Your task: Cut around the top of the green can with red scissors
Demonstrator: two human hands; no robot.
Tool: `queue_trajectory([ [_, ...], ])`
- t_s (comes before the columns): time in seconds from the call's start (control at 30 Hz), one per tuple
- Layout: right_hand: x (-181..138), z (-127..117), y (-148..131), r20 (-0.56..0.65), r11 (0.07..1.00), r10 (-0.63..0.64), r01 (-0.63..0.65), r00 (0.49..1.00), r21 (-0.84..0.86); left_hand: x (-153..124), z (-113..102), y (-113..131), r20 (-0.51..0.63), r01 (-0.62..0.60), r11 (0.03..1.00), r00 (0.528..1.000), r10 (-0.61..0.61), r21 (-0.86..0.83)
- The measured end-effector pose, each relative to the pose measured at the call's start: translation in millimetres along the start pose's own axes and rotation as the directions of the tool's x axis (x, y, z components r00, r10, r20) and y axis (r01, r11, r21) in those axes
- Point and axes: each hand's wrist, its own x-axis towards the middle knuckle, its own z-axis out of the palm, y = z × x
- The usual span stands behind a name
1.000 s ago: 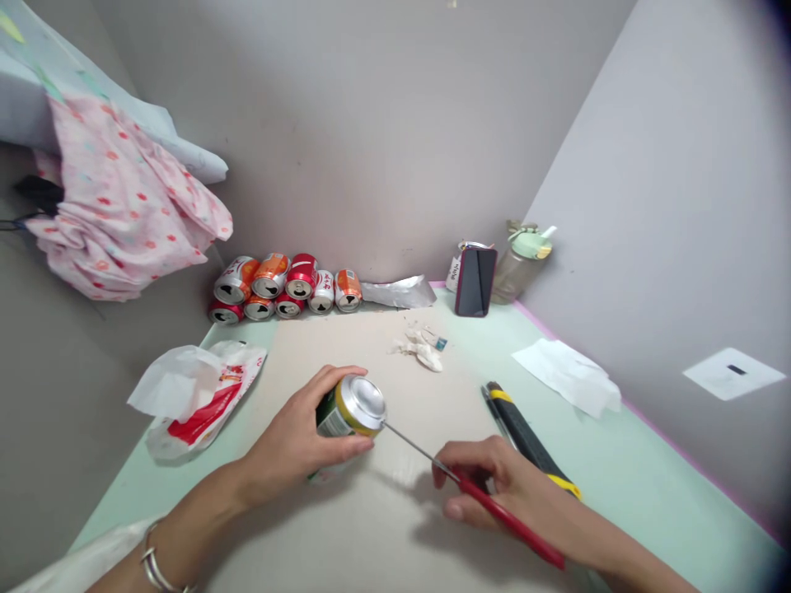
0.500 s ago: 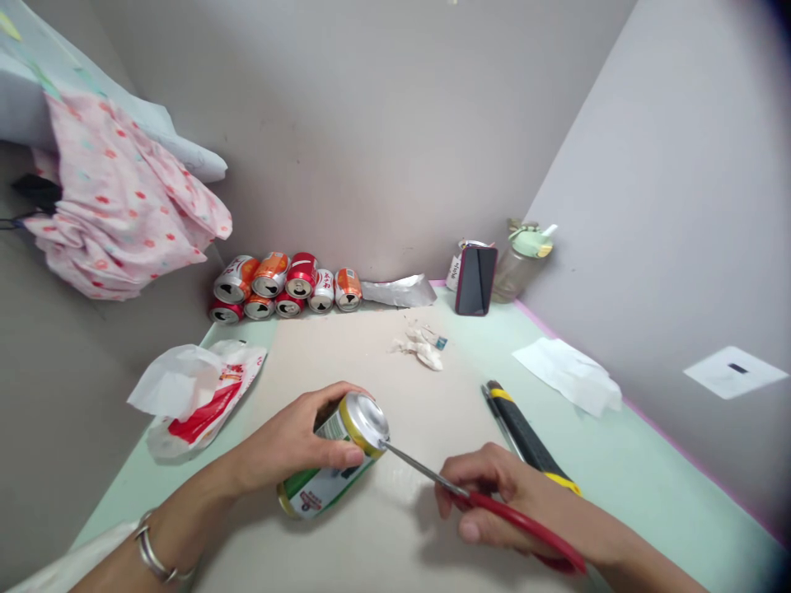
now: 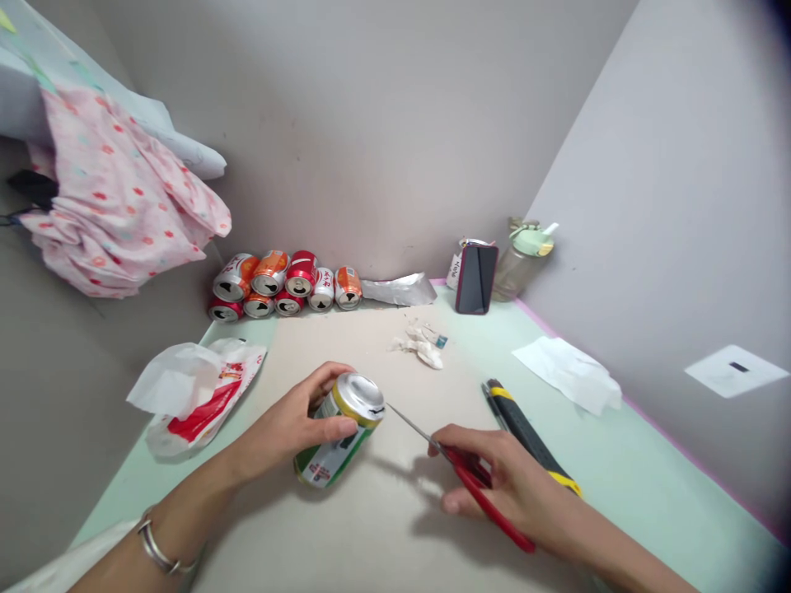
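The left hand (image 3: 287,428) has its grip wrapped around a tilted green can (image 3: 334,449). Just right of the can, the right hand (image 3: 510,486) has its grip closed on red scissors (image 3: 411,424), whose blade tip meets the can's top rim.

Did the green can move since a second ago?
Yes. The green can in the left hand has tipped: its bottom swung toward the person, away from the stacked cans at the wall, while its top stayed nearly put.

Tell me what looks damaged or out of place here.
The green can tilted in the left hand has a dark slit at its top rim, where scissors in the right hand point. Crumpled white scraps lie behind it.
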Motion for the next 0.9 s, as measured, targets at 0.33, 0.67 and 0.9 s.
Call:
queue_trajectory([
  [0.33,-1.3,0.8,-9.0,0.042,0.996,-0.075,0.077,0.996,-0.05,0.6,5.8,3.8,-0.002,-0.035,0.998,0.999,0.035,0.057],
  [0.67,0.6,3.8,-5.4,0.015,0.99,-0.071,0.072,0.997,-0.123,-1.4,6.7,7.5,-0.051,-0.032,0.993,0.998,0.038,0.112],
  [0.9,2.1,6.1,-4.1,-0.004,0.983,-0.073,0.071,0.997,-0.169,-1.8,9.3,7.1,-0.075,-0.011,0.986,0.997,0.024,0.165],
])
